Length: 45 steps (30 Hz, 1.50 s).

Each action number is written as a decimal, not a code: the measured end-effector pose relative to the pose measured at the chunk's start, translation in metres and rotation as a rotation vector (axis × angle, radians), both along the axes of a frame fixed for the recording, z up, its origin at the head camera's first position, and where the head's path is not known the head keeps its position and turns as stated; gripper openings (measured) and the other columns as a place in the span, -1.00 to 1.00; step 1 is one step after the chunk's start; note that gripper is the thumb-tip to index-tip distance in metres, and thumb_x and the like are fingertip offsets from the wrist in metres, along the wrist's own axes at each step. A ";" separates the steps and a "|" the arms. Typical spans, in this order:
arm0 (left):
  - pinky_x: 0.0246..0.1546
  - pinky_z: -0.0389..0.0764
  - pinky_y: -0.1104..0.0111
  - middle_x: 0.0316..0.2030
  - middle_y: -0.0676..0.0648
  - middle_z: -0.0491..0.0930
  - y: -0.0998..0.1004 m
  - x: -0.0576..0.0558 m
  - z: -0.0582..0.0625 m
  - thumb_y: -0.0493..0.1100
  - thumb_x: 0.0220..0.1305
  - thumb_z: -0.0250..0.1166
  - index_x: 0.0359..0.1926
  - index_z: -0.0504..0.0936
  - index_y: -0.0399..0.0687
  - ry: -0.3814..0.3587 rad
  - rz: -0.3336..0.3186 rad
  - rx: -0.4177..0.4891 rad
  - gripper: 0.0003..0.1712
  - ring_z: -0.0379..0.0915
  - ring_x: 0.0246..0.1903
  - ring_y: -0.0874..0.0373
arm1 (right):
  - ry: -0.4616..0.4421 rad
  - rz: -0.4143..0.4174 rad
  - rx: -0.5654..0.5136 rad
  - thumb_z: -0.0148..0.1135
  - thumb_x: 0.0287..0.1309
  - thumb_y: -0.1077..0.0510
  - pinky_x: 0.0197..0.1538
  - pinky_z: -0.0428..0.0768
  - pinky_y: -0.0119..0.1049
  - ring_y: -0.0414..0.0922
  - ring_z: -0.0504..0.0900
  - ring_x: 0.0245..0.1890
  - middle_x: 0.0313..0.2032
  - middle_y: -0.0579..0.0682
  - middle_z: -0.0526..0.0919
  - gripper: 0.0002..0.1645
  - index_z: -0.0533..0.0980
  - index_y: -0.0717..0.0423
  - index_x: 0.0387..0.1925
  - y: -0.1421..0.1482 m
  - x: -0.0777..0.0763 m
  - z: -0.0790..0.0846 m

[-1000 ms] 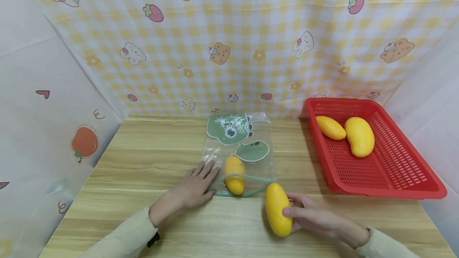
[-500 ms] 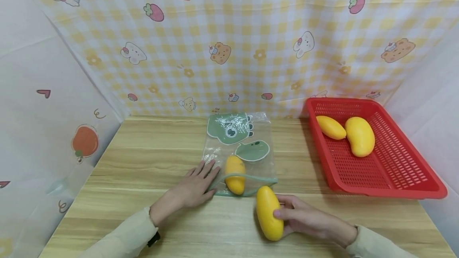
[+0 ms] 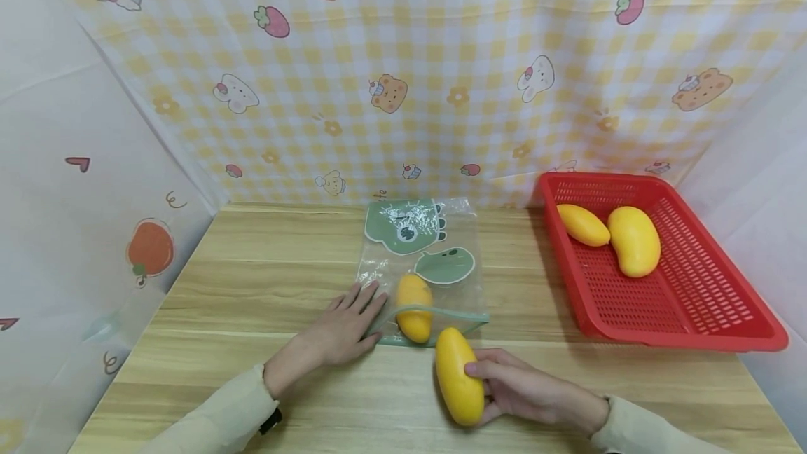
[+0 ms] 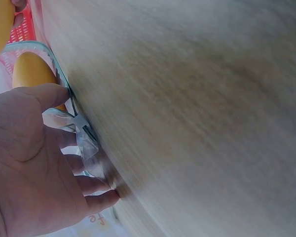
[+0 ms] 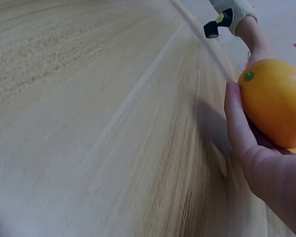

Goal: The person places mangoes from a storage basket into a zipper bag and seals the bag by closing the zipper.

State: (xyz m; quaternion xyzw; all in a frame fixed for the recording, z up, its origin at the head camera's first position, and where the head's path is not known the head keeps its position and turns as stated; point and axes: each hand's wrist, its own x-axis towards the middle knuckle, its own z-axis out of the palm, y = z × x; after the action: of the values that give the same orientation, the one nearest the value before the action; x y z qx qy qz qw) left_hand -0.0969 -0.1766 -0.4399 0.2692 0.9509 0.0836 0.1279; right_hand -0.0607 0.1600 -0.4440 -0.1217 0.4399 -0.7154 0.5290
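My right hand (image 3: 526, 387) grips a yellow mango (image 3: 459, 378) just in front of the mouth of a clear zip bag (image 3: 372, 265). In the right wrist view the mango's rounded end with a green dot (image 5: 249, 76) shows above the palm. Inside the bag, near its opening, lies another mango (image 3: 414, 307). My left hand (image 3: 334, 331) rests with fingers spread on the bag's left edge. From the left wrist view, the bag's mouth (image 4: 29, 45) stands parted around the inner mango, beside the left thumb (image 4: 54, 94).
A red plastic basket (image 3: 583, 300) stands at the right, with two mangoes (image 3: 633, 240) in it. Green cartoon prints (image 3: 444, 266) cover part of the bag. Behind the wooden table (image 3: 265, 251) hangs a yellow checked cloth (image 3: 441, 139).
My right hand has carried its mango leftward, toward the front of the bag's mouth. The left hand, the mango in the bag and the basket have stayed put.
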 end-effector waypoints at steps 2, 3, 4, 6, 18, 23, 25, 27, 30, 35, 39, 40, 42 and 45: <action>0.39 0.09 -0.19 0.56 -0.29 -0.06 0.000 0.000 0.000 0.09 0.55 0.10 0.57 0.15 -0.17 -0.001 0.000 0.002 -0.23 -0.17 0.49 -0.35 | -0.017 0.002 -0.006 -0.15 0.58 0.09 0.12 0.59 0.06 0.07 0.59 0.10 0.15 0.22 0.56 -0.47 0.32 0.37 0.35 -0.002 0.000 0.000; 0.39 0.09 -0.19 0.56 -0.29 -0.06 0.000 0.000 0.000 0.09 0.54 0.11 0.57 0.15 -0.17 0.001 -0.001 0.002 -0.23 -0.17 0.49 -0.35 | -0.024 0.003 -0.009 -0.15 0.57 0.09 0.13 0.59 0.06 0.07 0.59 0.10 0.14 0.22 0.56 -0.48 0.33 0.36 0.34 -0.003 0.000 0.000; 0.39 0.09 -0.19 0.56 -0.29 -0.06 0.000 0.000 0.000 0.09 0.54 0.11 0.57 0.15 -0.17 0.002 -0.001 0.002 -0.23 -0.17 0.49 -0.35 | -0.028 0.003 -0.013 -0.14 0.57 0.10 0.13 0.59 0.06 0.07 0.59 0.09 0.14 0.22 0.56 -0.49 0.34 0.36 0.33 -0.004 0.001 -0.001; 0.39 0.09 -0.18 0.56 -0.29 -0.06 0.000 0.000 0.000 0.10 0.54 0.11 0.57 0.15 -0.17 0.006 -0.002 -0.003 -0.23 -0.16 0.49 -0.35 | -0.033 0.001 -0.018 -0.13 0.56 0.11 0.12 0.59 0.06 0.07 0.60 0.09 0.14 0.21 0.57 -0.51 0.35 0.36 0.31 -0.005 0.001 -0.001; 0.40 0.09 -0.18 0.56 -0.28 -0.06 0.000 0.001 -0.001 0.11 0.54 0.11 0.58 0.14 -0.16 0.001 0.005 0.004 -0.22 -0.18 0.50 -0.34 | -0.056 -0.016 -0.055 0.01 0.47 0.24 0.24 0.44 0.20 0.09 0.53 0.15 0.22 0.25 0.49 -0.36 0.12 0.42 0.44 -0.010 0.002 -0.005; 0.40 0.08 -0.17 0.57 -0.27 -0.07 0.000 0.000 -0.002 0.12 0.54 0.10 0.58 0.14 -0.15 0.000 0.008 0.003 -0.22 -0.19 0.50 -0.32 | -0.068 -0.024 -0.055 0.12 0.41 0.29 0.26 0.42 0.19 0.09 0.54 0.17 0.24 0.27 0.50 -0.29 0.09 0.42 0.45 -0.012 0.003 -0.006; 0.40 0.08 -0.17 0.57 -0.26 -0.08 0.000 0.000 -0.001 0.12 0.54 0.10 0.58 0.13 -0.14 -0.001 0.009 -0.002 -0.22 -0.19 0.50 -0.32 | -0.066 -0.028 -0.053 0.14 0.38 0.31 0.26 0.43 0.18 0.09 0.54 0.17 0.23 0.28 0.50 -0.27 0.09 0.42 0.45 -0.013 0.003 -0.007; 0.40 0.08 -0.17 0.57 -0.27 -0.08 0.000 0.000 0.000 0.11 0.54 0.10 0.58 0.13 -0.15 -0.002 0.008 -0.001 -0.22 -0.19 0.50 -0.33 | -0.057 -0.031 -0.051 0.16 0.37 0.32 0.26 0.43 0.18 0.09 0.55 0.16 0.23 0.29 0.51 -0.25 0.09 0.43 0.46 -0.014 0.004 -0.008; 0.40 0.08 -0.17 0.56 -0.28 -0.07 0.000 0.000 0.000 0.11 0.55 0.09 0.58 0.13 -0.15 -0.004 0.008 0.000 -0.23 -0.19 0.50 -0.33 | -0.047 -0.038 -0.049 0.19 0.36 0.33 0.26 0.42 0.18 0.10 0.56 0.16 0.23 0.30 0.51 -0.22 0.07 0.44 0.47 -0.015 0.004 -0.009; 0.40 0.08 -0.18 0.56 -0.28 -0.07 0.000 0.001 0.000 0.10 0.54 0.11 0.58 0.14 -0.16 -0.006 0.006 0.002 -0.22 -0.18 0.50 -0.34 | -0.056 -0.058 -0.039 0.17 0.37 0.34 0.27 0.43 0.14 0.09 0.55 0.16 0.23 0.29 0.51 -0.22 0.05 0.46 0.48 -0.015 0.004 -0.009; 0.40 0.08 -0.16 0.57 -0.27 -0.08 -0.001 0.001 -0.001 0.12 0.53 0.11 0.58 0.13 -0.15 -0.008 0.007 -0.002 -0.20 -0.19 0.50 -0.32 | -0.063 -0.085 -0.042 0.14 0.41 0.34 0.28 0.43 0.11 0.07 0.55 0.16 0.20 0.26 0.53 -0.27 0.08 0.49 0.45 -0.015 0.005 -0.009; 0.40 0.08 -0.17 0.57 -0.27 -0.08 -0.001 0.001 -0.001 0.12 0.53 0.11 0.58 0.13 -0.16 -0.007 0.007 0.000 -0.21 -0.18 0.50 -0.33 | -0.064 -0.091 -0.042 0.13 0.42 0.33 0.29 0.43 0.11 0.06 0.55 0.15 0.18 0.24 0.54 -0.30 0.10 0.49 0.44 -0.015 0.005 -0.010; 0.40 0.07 -0.16 0.57 -0.26 -0.09 -0.001 0.001 -0.002 0.13 0.54 0.10 0.59 0.12 -0.14 -0.006 0.007 -0.008 -0.20 -0.19 0.50 -0.32 | -0.063 -0.101 -0.044 0.11 0.44 0.32 0.29 0.43 0.10 0.05 0.55 0.15 0.16 0.23 0.55 -0.34 0.13 0.50 0.42 -0.015 0.005 -0.011; 0.40 0.08 -0.18 0.57 -0.27 -0.08 -0.001 0.000 -0.002 0.12 0.54 0.10 0.58 0.12 -0.15 -0.002 0.004 -0.003 -0.21 -0.19 0.50 -0.34 | -0.058 -0.109 -0.045 0.10 0.45 0.30 0.30 0.42 0.09 0.04 0.55 0.15 0.14 0.21 0.54 -0.38 0.18 0.49 0.40 -0.015 0.005 -0.011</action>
State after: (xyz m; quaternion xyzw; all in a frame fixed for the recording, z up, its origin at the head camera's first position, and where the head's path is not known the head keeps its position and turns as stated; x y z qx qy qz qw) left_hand -0.0965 -0.1778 -0.4416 0.2671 0.9513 0.0827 0.1294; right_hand -0.0558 0.1450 -0.4554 -0.0888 0.4144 -0.7560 0.4988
